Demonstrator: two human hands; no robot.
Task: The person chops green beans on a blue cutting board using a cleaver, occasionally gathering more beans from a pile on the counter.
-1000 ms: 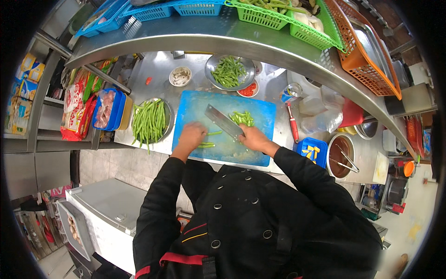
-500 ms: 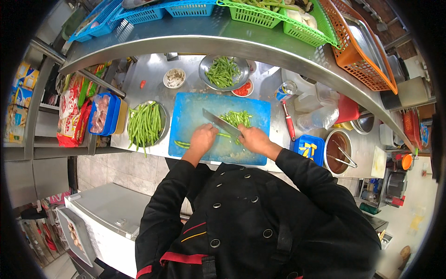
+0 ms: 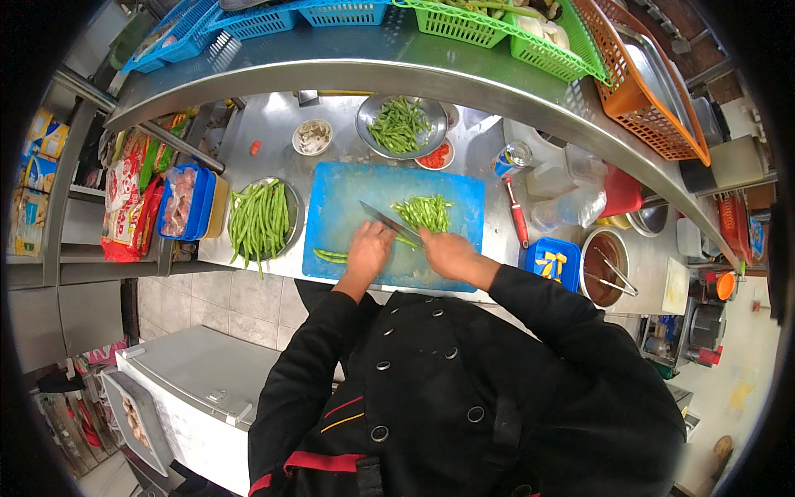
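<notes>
My right hand is closed round the handle of a knife, its blade pointing up and left over the blue cutting board. My left hand presses long green beans onto the board, fingers bent close to the blade. Bean ends stick out on both sides of that hand. Sliced green beans lie in a heap just beyond the knife. Left of the board, whole green beans fill a round metal plate. More cut beans sit in a metal bowl behind the board.
Behind the board stand a small bowl of pale slices and a bowl of chopped red pieces. To the right are a red-handled peeler-like tool, a can, a blue tub and a brown-filled pot. A steel shelf overhangs the counter.
The knife blade has come down lower beside my left fingers. My left hand has shifted slightly to the right along the beans.
</notes>
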